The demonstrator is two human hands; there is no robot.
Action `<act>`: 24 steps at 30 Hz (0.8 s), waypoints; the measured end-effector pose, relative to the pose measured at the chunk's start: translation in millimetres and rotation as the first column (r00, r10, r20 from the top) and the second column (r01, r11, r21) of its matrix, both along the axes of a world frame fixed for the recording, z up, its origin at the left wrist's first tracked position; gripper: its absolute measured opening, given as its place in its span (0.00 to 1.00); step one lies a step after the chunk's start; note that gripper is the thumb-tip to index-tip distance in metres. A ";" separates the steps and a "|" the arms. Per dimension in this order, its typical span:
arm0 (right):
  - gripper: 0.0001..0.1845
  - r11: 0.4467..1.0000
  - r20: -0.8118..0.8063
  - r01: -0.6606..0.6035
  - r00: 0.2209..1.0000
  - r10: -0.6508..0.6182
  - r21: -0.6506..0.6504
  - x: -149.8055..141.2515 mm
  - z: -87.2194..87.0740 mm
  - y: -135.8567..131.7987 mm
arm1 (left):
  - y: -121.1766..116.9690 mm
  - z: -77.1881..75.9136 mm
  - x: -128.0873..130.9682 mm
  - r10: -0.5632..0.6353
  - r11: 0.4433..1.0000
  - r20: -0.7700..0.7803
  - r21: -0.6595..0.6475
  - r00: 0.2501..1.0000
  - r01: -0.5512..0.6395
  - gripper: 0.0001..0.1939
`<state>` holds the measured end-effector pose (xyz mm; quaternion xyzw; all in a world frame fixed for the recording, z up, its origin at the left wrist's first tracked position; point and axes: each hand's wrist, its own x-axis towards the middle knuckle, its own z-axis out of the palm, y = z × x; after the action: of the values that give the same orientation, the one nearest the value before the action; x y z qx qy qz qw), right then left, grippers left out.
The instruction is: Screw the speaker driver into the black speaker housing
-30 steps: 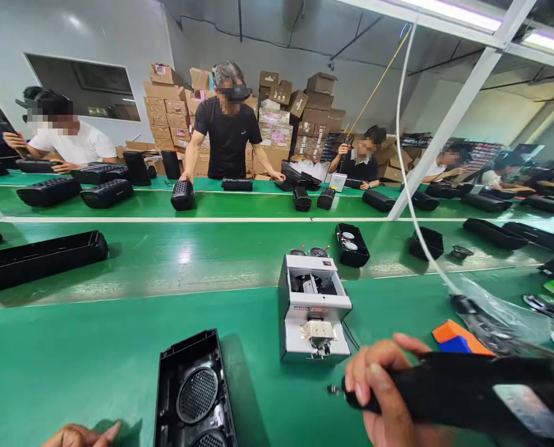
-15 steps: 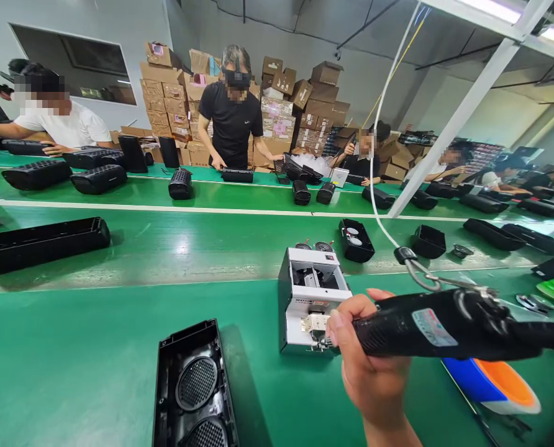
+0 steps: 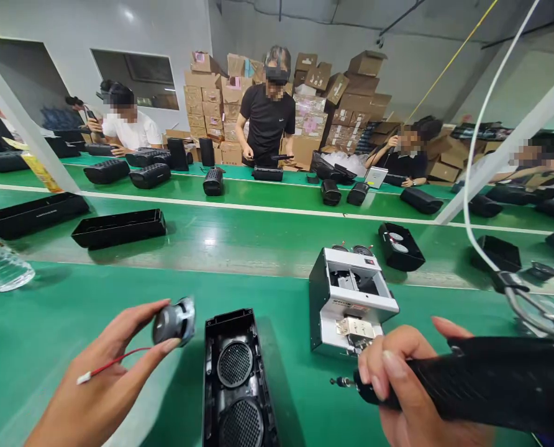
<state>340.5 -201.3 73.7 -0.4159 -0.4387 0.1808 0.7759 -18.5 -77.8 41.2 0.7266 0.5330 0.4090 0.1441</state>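
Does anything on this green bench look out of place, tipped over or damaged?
Nothing stands out. The open black plastic speaker housing lies flat between the hands, the white metal screw feeder box stands upright, and the small round grey speaker driver with its red wire looks intact in the left hand.

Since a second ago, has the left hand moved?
Yes. The left hand has come up from the frame's bottom edge toward the open speaker housing, now holding a small speaker driver beside its upper left corner.

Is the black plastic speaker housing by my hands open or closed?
Open: the black plastic speaker housing lies with its inside up, both round mesh grilles exposed.
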 end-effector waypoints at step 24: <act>0.26 0.964 -0.011 -0.253 0.967 0.255 0.079 -81.4 17.2 82.6 | -16.5 -29.5 80.0 -0.445 0.896 -0.349 -0.165 0.825 0.413 0.20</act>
<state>259.1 -118.8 90.9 -0.3240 -0.4868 0.2658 0.7664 61.5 -94.3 11.7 0.8860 0.3899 0.1961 0.1566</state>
